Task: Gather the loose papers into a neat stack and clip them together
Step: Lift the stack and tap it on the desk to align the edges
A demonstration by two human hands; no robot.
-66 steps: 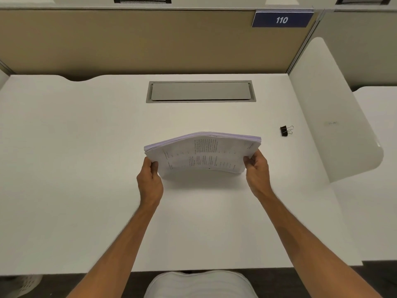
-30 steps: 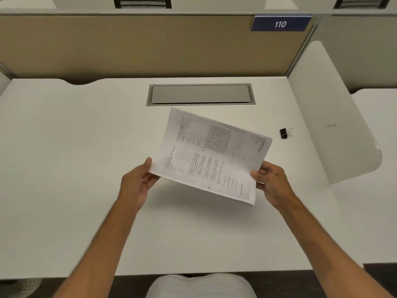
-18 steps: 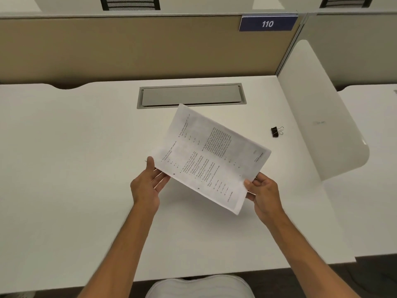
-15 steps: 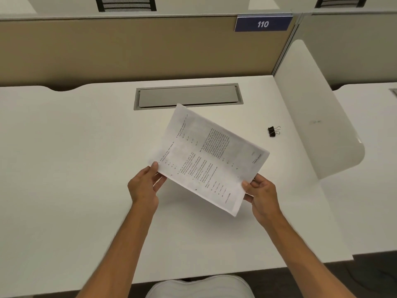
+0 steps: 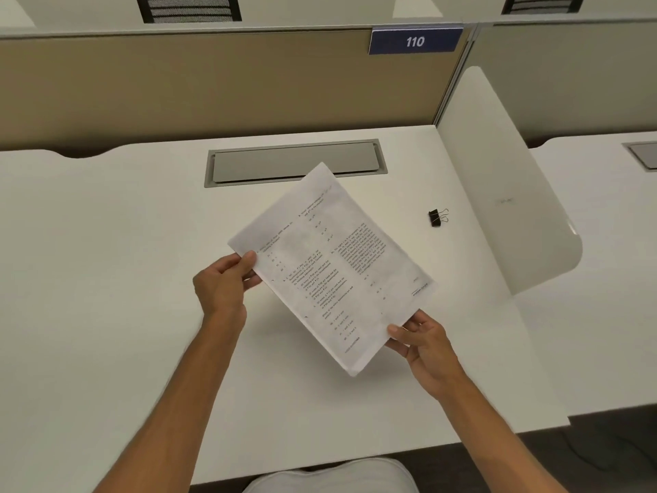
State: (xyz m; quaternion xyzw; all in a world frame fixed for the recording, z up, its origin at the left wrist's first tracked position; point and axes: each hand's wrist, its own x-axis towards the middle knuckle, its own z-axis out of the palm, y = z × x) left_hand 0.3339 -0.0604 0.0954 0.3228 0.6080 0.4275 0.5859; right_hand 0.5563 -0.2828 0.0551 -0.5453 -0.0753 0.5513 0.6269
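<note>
A stack of printed white papers is held in the air above the middle of the white desk, turned at a slant with its printed face up. My left hand pinches the stack's left corner between thumb and fingers. My right hand grips its near right edge, thumb on top. A small black binder clip with wire handles lies on the desk to the right of the papers, apart from both hands.
A grey cable hatch is set into the desk behind the papers. A white side divider stands on the right, a tan partition with a blue "110" sign at the back. Another desk lies beyond the divider.
The stack went from being held on edge on the desk to lifted with its face up. In the last half second it rotated further, its far corner now near the hatch.
</note>
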